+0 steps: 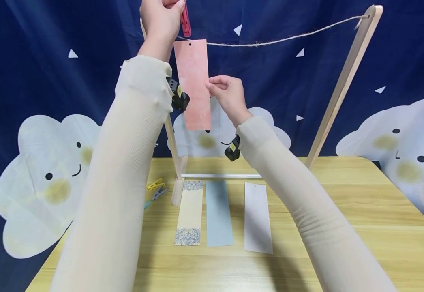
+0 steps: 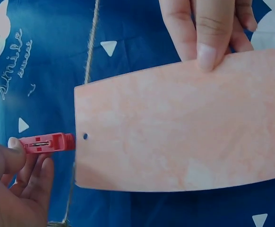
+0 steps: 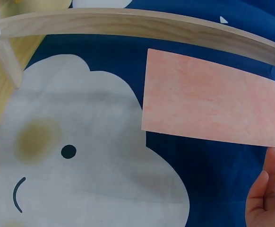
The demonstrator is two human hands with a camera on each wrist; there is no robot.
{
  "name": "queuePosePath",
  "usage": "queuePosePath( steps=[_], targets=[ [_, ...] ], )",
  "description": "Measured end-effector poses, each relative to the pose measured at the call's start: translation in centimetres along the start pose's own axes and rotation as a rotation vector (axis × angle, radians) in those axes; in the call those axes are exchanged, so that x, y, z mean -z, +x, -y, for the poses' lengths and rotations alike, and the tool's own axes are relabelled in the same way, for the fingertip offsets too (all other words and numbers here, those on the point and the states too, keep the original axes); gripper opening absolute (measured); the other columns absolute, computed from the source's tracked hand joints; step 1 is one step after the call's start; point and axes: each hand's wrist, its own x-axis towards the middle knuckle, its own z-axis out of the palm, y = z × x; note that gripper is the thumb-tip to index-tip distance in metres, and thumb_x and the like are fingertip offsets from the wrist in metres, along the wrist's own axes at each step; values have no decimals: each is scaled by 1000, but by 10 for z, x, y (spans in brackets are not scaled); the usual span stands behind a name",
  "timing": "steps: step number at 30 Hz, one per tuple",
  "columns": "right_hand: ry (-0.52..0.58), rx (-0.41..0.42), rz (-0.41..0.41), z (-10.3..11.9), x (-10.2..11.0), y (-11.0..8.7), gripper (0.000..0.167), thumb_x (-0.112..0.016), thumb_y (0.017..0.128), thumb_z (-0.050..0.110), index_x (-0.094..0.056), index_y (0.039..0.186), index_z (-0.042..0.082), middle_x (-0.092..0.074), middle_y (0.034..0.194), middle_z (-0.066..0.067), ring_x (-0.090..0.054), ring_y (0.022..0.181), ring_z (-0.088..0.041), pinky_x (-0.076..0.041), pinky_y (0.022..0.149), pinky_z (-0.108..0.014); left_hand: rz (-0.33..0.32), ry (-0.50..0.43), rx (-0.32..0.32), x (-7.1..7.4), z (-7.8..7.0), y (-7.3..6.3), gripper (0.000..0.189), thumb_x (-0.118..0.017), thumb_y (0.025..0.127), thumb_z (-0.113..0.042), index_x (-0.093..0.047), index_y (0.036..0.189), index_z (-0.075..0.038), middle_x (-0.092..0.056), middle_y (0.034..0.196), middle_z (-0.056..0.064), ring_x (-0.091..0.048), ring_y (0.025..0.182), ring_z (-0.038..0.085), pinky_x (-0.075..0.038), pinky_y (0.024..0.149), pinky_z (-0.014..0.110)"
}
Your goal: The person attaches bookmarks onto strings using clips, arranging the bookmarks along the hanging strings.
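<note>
A pink paper strip hangs upright at a twine line strung between two wooden posts. My left hand pinches a red clothespin right at the strip's top edge, by the small punched hole. In the left wrist view the red clothespin touches the pink strip where the twine crosses. My right hand pinches the strip's right edge about halfway down. The right wrist view shows the pink strip, with my fingers at its edge.
Three more strips lie on the wooden table: a patterned cream one, a blue one and a white one. A yellow clothespin and a teal one lie left of the rack's base. A cloud-print backdrop hangs behind.
</note>
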Motion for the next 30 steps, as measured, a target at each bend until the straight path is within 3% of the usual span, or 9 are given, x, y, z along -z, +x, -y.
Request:
queuePosePath(
  steps=[4,9,14,18,23,30],
  targets=[
    [-3,-9,-9,0,0,1,16,-68,86,8,-69,98,-2,-71,84,-10,-65,68,-15,-51,82,-31,-14,1,7,0,3,4,26,-61,90,-29,-68,114,-19,-63,116,-6,-53,100,-1,-40,87,7],
    [-17,-34,-22,-2,-1,0,15,-67,87,9,-70,98,-1,-71,83,-8,-65,71,-15,-50,78,-26,-8,53,33,1,4,5,24,-62,89,-32,-72,109,-24,-65,114,-9,-53,102,-1,-38,90,9],
    [-14,-44,-31,-4,-2,-1,15,-67,87,10,-70,98,0,-71,86,-9,-65,73,-15,-50,76,-24,15,85,68,2,5,5,21,-63,88,-33,-74,104,-25,-65,103,-11,-51,96,-1,-38,91,12],
    [-9,-27,-36,-7,-3,-1,15,-67,87,9,-70,98,-1,-72,89,-12,-65,72,-16,-51,77,-26,39,23,111,3,5,4,20,-64,89,-27,-74,104,-19,-61,93,-7,-53,87,3,-43,86,11],
    [-14,-20,-38,-8,-3,-1,16,-67,87,9,-70,98,-1,-72,91,-12,-66,74,-15,-51,80,-28,68,-72,144,5,5,4,20,-63,89,-21,-73,106,-14,-56,95,-3,-53,86,5,-46,83,10],
    [-3,-36,-48,-8,-3,0,15,-67,87,10,-70,98,0,-72,91,-12,-66,74,-16,-51,78,-26,92,-45,163,4,6,6,21,-63,90,-21,-72,107,-13,-54,91,-3,-52,84,6,-46,84,11]
  ],
)
